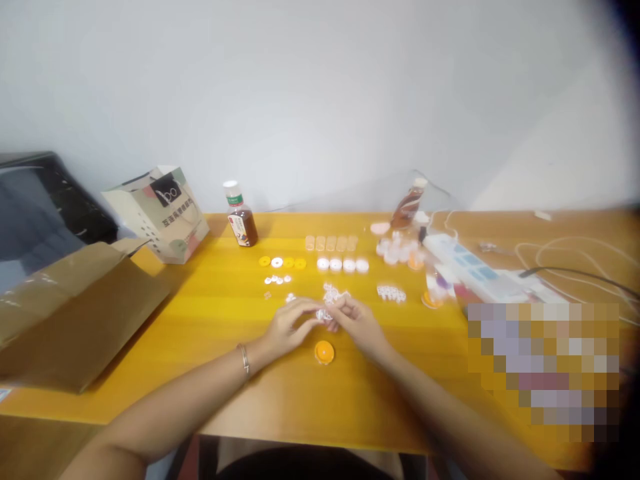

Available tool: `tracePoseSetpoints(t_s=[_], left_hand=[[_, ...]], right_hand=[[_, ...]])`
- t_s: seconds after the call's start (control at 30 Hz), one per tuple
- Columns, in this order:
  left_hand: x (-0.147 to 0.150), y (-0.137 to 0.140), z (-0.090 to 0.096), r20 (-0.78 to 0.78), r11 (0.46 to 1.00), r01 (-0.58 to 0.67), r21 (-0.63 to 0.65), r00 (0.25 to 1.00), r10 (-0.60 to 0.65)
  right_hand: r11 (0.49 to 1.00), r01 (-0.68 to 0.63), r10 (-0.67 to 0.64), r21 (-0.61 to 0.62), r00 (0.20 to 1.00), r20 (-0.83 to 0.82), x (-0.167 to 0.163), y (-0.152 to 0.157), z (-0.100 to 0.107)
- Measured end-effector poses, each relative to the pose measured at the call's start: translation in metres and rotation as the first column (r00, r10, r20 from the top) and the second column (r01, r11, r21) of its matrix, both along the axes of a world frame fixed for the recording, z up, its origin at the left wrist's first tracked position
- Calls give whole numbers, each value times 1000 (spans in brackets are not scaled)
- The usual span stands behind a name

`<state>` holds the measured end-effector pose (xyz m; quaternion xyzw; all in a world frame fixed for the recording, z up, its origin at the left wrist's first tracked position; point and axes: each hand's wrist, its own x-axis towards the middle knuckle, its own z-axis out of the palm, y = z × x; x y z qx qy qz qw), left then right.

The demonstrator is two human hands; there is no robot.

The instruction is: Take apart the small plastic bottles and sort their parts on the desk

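From the left, we see a brown cardboard box (110, 313), then a white-capped bottle of dark reddish liquid (242, 225). Our left hand (291, 327) and our right hand (362, 327) pinch a small white plastic piece (324, 315) between their fingertips (blur hides its shape), with a round orange piece (325, 352) on the yellow-brown wooden table (280, 407) nearer us. Rightward lies a long white power strip (470, 268).
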<state>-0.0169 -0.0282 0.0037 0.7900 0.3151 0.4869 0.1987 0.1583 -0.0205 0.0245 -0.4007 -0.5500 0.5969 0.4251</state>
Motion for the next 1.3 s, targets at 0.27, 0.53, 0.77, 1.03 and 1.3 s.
tracePoseSetpoints(t_s=[0.27,0.53,0.77,1.03,1.3], left_hand=[[3,-5,3,2,990,-62,124,998,62],[3,-3,-1,-16,986,-61,158,998,64],[-5,-2,0,48,988,-136,67,990,133],[1,-3,-5,61,980,-70,-187,995,82],[2,-1,-6,93,966,-105,-236,987,130]], right_hand=[[975,23,-62,222,984,168,2,-6,4],[992,-17,-8,127,982,189,0,-7,9],[883,252,-382,397,876,295,21,13,8],[904,167,-345,395,828,441,28,38,-12],[875,89,-364,475,768,526,25,43,-23]])
